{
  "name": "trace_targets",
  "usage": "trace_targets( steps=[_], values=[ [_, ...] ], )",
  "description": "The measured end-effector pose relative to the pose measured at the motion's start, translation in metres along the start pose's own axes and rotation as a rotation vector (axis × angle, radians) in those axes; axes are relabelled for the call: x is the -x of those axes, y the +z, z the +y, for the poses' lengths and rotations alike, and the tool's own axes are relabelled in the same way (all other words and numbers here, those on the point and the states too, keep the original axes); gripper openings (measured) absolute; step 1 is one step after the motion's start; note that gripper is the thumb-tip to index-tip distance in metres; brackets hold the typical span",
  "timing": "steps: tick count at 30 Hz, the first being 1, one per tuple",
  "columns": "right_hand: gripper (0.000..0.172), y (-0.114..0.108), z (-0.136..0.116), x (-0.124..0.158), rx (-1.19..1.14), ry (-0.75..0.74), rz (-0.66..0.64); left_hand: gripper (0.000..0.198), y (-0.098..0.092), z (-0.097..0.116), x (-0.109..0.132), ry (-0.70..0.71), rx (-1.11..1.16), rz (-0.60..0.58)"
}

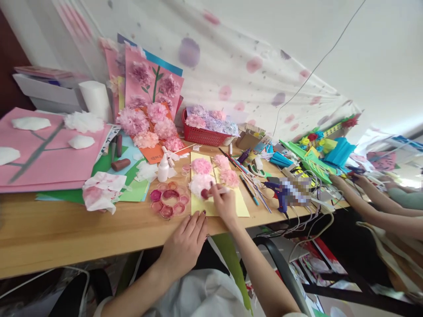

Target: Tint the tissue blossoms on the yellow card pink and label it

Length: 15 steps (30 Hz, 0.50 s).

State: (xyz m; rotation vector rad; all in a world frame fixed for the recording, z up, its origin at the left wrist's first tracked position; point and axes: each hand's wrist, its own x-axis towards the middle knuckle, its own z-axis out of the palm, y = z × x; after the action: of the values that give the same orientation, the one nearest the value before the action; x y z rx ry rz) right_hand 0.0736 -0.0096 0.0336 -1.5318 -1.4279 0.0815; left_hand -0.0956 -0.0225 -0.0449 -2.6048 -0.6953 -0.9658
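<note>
My right hand (225,203) is closed around a dauber with a white handle and a round, dark pink tip (205,193). The tip touches the white tissue-paper flower (198,184) on a yellow card (243,207). Pink flowers (201,166) sit above and to the right on the same card. Flat at the table's front edge, my left hand (188,235) has its fingers stretched out, their tips by the card's lower edge. Just left of the card stands a clear flower-shaped palette (169,199) with pink paint in its wells. Behind it is a white squeeze bottle (163,168).
A crumpled pink-stained tissue (103,190) and a pink sheet with white flowers (49,154) lie left. Behind stands a red basket of flowers (206,134). Brushes (253,187) and a blue glue gun (280,193) with cables lie right. Another person's arms (370,202) reach in there.
</note>
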Motion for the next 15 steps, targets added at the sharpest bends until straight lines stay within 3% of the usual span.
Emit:
trace_targets(
  steps=[4,9,11,13,15],
  values=[
    [0.045,-0.008,-0.004,0.005,-0.009,0.039,0.179,0.039,-0.007,0.003,-0.014,0.008,0.055,-0.075],
    [0.047,-0.017,0.014,-0.007,0.165,0.068,-0.002,0.043,-0.011,0.007,-0.029,0.062,0.111,-0.118],
    [0.047,-0.018,0.021,-0.014,0.201,0.125,0.052,0.044,-0.011,0.007,-0.029,0.076,0.122,-0.120],
    [0.049,-0.016,0.022,-0.015,0.163,0.210,0.068,0.044,-0.009,0.007,-0.026,0.085,0.127,-0.114],
    [0.046,-0.012,0.018,-0.010,0.063,0.282,-0.029,0.045,-0.007,0.008,-0.023,0.087,0.124,-0.105]
  ],
)
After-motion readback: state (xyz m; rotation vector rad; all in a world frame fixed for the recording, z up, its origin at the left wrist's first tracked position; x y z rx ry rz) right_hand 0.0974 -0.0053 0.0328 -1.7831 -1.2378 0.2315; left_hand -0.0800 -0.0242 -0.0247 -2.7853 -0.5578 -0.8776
